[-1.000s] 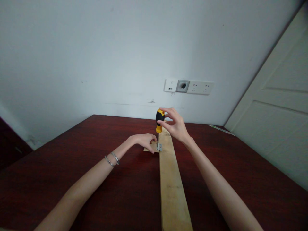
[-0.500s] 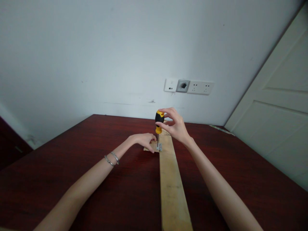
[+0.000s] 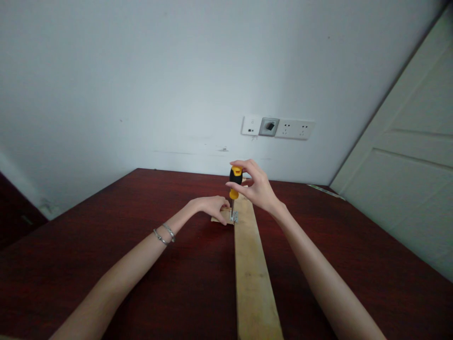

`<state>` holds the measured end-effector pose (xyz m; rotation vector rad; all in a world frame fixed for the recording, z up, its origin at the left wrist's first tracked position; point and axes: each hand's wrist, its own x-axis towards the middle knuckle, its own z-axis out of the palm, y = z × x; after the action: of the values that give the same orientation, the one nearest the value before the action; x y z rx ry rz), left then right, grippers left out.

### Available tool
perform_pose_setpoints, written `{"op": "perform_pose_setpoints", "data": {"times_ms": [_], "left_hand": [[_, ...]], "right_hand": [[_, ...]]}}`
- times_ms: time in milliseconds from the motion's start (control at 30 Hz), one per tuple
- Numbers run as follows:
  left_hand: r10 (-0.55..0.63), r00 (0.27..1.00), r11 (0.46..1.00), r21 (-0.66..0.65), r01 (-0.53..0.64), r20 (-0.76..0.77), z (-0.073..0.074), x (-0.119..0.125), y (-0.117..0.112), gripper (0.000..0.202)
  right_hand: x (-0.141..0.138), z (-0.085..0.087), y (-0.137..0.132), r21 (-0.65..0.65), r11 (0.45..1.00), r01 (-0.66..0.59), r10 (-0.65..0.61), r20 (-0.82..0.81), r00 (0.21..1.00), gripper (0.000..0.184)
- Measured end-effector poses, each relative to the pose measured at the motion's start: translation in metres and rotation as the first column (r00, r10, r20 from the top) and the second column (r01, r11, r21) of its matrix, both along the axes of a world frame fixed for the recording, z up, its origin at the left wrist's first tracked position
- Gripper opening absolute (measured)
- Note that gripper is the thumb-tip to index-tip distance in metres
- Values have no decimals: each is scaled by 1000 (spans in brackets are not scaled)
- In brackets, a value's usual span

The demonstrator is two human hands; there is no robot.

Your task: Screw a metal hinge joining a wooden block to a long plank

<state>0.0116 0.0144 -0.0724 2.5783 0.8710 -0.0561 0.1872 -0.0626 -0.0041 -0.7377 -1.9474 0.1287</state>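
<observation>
A long pale wooden plank (image 3: pixel 253 274) lies on the dark red table (image 3: pixel 106 245), running away from me. A small metal hinge (image 3: pixel 234 217) sits at its left edge, joining a small wood piece (image 3: pixel 216 219). My right hand (image 3: pixel 255 186) is closed round the yellow-and-black handle of a screwdriver (image 3: pixel 235 181), which stands upright with its tip on the hinge. My left hand (image 3: pixel 211 207), with bracelets at the wrist, presses down on the small wood piece, its fingers curled beside the screwdriver shaft.
A grey-white wall stands behind the table with a row of sockets (image 3: pixel 278 127). A white door (image 3: pixel 410 160) is at the right. A thin greenish item (image 3: pixel 323 190) lies at the table's far right edge.
My right hand's fingers have shifted round the screwdriver handle, turning it a little. The left hand and the plank have stayed put.
</observation>
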Motion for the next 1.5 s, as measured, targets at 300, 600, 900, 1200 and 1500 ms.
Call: {"op": "perform_pose_setpoints", "data": {"times_ms": [300, 600, 900, 1200, 1500], "left_hand": [[-9, 1000, 1000, 30, 9, -17, -1, 0, 1, 52], [-21, 1000, 998, 50, 22, -16, -4, -1, 4, 59], [-17, 1000, 999, 50, 17, 0, -5, -3, 4, 60], [-38, 999, 997, 73, 39, -14, -7, -2, 6, 61], [-31, 999, 997, 65, 32, -13, -5, -2, 4, 59]], "right_hand": [[3, -1, 6, 16, 1000, 20, -20, 9, 1000, 40], [14, 3, 9, -156, 987, -36, 27, -64, 998, 45], [17, 13, 1, -92, 996, -12, 15, 31, 999, 34], [26, 16, 1, -189, 981, -39, 50, 56, 997, 52], [21, 14, 1, 3, 999, 33, -33, 121, 992, 32]]}}
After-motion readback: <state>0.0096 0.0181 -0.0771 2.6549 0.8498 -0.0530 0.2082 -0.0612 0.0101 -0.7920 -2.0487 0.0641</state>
